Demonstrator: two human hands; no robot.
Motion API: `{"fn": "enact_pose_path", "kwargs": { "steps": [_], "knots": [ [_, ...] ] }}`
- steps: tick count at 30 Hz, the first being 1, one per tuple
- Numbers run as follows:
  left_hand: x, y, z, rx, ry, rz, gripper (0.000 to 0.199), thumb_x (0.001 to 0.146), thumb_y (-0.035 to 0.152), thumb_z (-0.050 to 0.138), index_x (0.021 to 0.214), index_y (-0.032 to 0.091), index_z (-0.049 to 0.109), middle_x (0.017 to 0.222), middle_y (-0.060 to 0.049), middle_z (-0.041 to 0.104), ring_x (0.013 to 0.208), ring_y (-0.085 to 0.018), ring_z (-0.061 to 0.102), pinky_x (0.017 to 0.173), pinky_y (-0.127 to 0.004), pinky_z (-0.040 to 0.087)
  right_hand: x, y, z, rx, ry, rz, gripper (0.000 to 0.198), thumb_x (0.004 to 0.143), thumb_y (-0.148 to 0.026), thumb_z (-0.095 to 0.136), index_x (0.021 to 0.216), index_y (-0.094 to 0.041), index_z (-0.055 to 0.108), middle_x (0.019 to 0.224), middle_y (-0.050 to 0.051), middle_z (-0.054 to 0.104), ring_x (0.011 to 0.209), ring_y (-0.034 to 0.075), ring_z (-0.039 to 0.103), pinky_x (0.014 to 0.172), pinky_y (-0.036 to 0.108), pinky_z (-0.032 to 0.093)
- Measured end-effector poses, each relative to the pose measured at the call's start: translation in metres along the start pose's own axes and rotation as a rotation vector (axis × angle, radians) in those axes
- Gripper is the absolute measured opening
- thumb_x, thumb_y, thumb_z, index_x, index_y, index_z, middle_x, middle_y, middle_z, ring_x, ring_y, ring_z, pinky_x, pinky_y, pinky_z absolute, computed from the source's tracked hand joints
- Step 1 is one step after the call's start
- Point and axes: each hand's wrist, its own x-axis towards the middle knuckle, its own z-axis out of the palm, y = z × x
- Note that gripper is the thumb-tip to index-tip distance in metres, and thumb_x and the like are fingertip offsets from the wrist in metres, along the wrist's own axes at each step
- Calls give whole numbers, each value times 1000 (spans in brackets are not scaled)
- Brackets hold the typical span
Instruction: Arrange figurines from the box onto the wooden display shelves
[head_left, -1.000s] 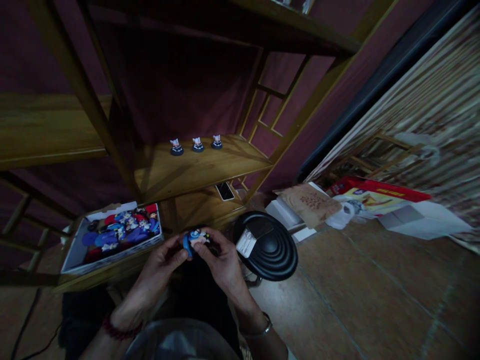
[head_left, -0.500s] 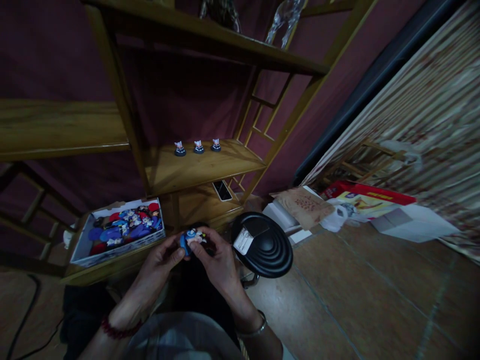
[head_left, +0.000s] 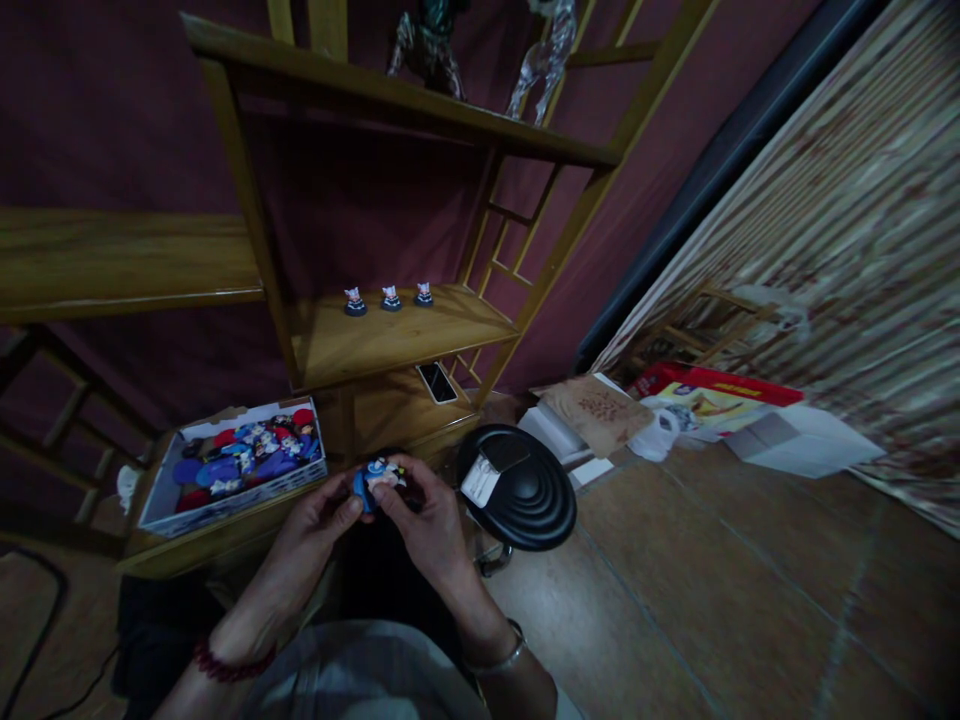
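Observation:
Between both hands, in front of my lap, is a small figurine with blue and pale parts. My left hand pinches its blue side between thumb and fingers. My right hand is closed on its other side, thumb across the front. Left of my hands a white cardboard box holds several red, blue and purple figurine pieces. Three small figurines with dark round bases, a left one, a middle one and a right one, stand in a row on the wooden shelf.
A phone lies on the lower shelf. Right of my hands is a round black stool with a white paper on it. Boxes, a brown bag and a white plastic bag lie on the tiled floor. Glassy ornaments stand above.
The head view has shifted slightly, showing more of the upper shelf's ornaments. Both hands keep their hold on the figurine, with little visible change in its pose.

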Motion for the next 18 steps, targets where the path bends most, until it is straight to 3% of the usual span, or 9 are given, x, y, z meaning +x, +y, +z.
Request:
{"fn": "enact_pose_path", "kwargs": {
  "steps": [18],
  "knots": [
    [-3,0,8,7,29,-27,32,72,35,66,100,19,65,100,-5,64,81,-17,56,77,-28,45,-6,3,-4,20,-4,11,22,77,-29,61,96,-19,62,89,2,66,81,16,62,71,25,51]
  ]
}}
